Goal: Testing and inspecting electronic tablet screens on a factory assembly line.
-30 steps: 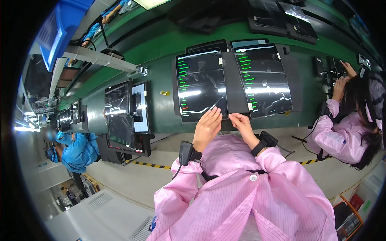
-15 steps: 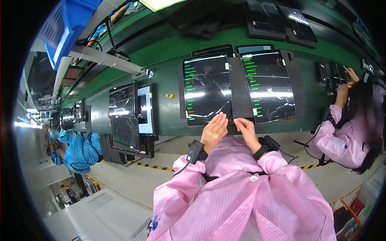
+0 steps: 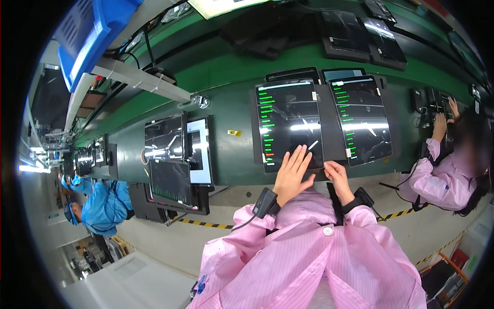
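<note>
In front of me a black tablet (image 3: 289,116) with green lines of text lies on a dark mat at the table's near edge. My left hand (image 3: 293,177) is flat over its lower edge, fingers stretched out, thumb apart. At the tablet's lower right corner my right hand (image 3: 337,177) has thumb and forefinger pinched together; what sits between them is too small to make out. A second tablet (image 3: 362,116) with similar green text lies to the right, touched by neither hand. Both wrists wear black strapped devices.
More tablets (image 3: 167,139) are stacked at the left, one with a pale screen (image 3: 207,154). A small yellow piece (image 3: 234,133) lies on the green table (image 3: 231,159). Dark panels (image 3: 350,38) fill the far side. A blue bin (image 3: 85,46) hangs upper left. Co-workers (image 3: 437,180) sit either side.
The view has shifted, so the tablets appear farther right and lower. My left hand's fingers have spread and reach farther up the screen; the right hand stays by the corner, fingers more curled.
</note>
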Available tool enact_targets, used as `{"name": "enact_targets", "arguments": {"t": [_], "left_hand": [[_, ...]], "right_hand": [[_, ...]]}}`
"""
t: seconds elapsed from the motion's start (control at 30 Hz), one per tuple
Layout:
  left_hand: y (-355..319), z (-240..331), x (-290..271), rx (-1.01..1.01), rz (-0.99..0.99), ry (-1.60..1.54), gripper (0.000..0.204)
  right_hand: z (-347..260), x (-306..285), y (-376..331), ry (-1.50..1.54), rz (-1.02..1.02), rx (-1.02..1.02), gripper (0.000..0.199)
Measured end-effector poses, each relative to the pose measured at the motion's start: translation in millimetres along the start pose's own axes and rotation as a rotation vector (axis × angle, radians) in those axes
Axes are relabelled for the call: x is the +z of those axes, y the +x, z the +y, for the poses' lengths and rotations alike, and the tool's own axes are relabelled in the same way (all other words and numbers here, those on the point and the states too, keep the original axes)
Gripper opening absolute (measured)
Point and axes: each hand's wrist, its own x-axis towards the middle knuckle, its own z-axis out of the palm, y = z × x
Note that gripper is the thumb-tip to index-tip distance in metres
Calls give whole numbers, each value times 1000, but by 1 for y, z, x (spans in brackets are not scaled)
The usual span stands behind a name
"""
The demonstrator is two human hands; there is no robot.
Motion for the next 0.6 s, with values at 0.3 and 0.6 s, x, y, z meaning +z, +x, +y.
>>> {"name": "enact_targets", "arguments": {"t": [0.3, 0.6], "left_hand": [[-26, -94, -51, -401, 287, -402, 49], [-27, -114, -35, -578, 172, -951, 65]], "right_hand": [[11, 35, -12, 170, 344, -59, 33], [11, 61, -13, 118, 512, -86, 39]]}}
